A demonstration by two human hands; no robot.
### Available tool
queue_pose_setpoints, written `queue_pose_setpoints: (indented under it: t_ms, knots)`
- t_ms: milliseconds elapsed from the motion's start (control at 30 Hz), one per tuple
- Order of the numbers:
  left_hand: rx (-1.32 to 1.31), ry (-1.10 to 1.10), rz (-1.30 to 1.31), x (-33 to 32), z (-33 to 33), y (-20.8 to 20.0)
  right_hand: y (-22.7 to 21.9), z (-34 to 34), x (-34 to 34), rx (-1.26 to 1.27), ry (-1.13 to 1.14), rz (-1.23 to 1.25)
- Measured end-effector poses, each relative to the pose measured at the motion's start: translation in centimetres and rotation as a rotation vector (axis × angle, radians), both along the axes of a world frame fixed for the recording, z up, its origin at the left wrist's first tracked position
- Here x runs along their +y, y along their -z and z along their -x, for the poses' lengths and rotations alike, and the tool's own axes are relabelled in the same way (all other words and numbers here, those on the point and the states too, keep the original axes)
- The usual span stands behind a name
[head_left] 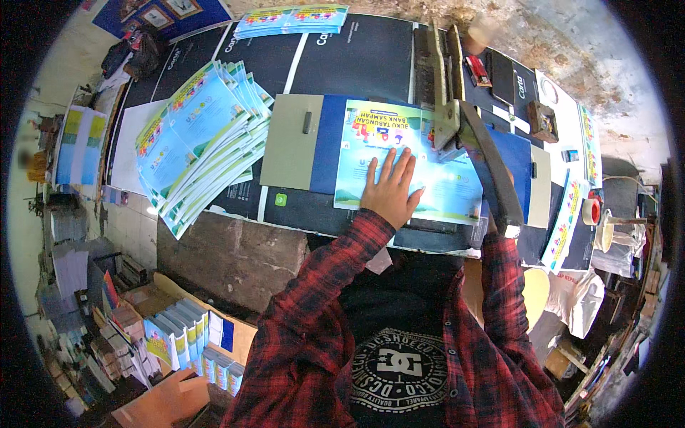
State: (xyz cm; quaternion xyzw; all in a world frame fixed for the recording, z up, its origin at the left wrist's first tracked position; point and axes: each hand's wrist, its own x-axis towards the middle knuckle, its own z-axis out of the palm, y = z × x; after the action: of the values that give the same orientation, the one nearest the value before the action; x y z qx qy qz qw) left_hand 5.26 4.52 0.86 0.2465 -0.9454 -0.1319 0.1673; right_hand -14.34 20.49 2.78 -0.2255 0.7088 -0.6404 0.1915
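My left hand (392, 187) lies flat, fingers spread, on an open printed cover sheet (364, 171) in light blue with colourful cartoon pictures. The sheet rests on a blue and grey board (291, 139). Its right part runs under the metal head of a long-armed stapling machine (447, 121). From that head a dark curved lever (497, 171) reaches towards me. My right hand (491, 222) is at the lever, mostly hidden behind it, so its fingers cannot be made out. To the left, a fanned pile of similar printed sheets (207, 135) overlaps the black table top.
Another stack of prints (289, 21) lies at the far edge. On the right are a wooden block (543, 121), a red tape roll (591, 212) and a narrow printed strip (564, 221). A cardboard box (232, 321) holding booklets stands low on the left.
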Motion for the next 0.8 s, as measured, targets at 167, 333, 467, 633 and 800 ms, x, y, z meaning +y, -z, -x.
queue_pose_setpoints:
  t_ms: [167, 333, 467, 633, 800]
  knots:
    - [-0.005, -0.015, 0.027, -0.7, -0.7, -0.1, 4.2, 1.7, 0.4, 0.115, -0.003, -0.217]
    - [-0.033, -0.028, 0.039, -2.5, -2.8, -0.1, 5.6, -0.3, -0.8, 0.118, -0.041, -0.313]
    - [-0.049, -0.022, 0.033, -3.4, -3.7, -0.4, 2.0, -1.0, -2.0, 0.016, -0.016, -0.310]
    - [-0.069, -0.026, 0.047, -4.1, -4.4, -0.2, -0.5, -3.8, -3.7, 0.043, -0.056, -0.237]
    - [-0.084, -0.019, 0.008, -4.4, -4.0, -0.4, -0.6, -3.8, -4.0, -0.011, -0.053, -0.211]
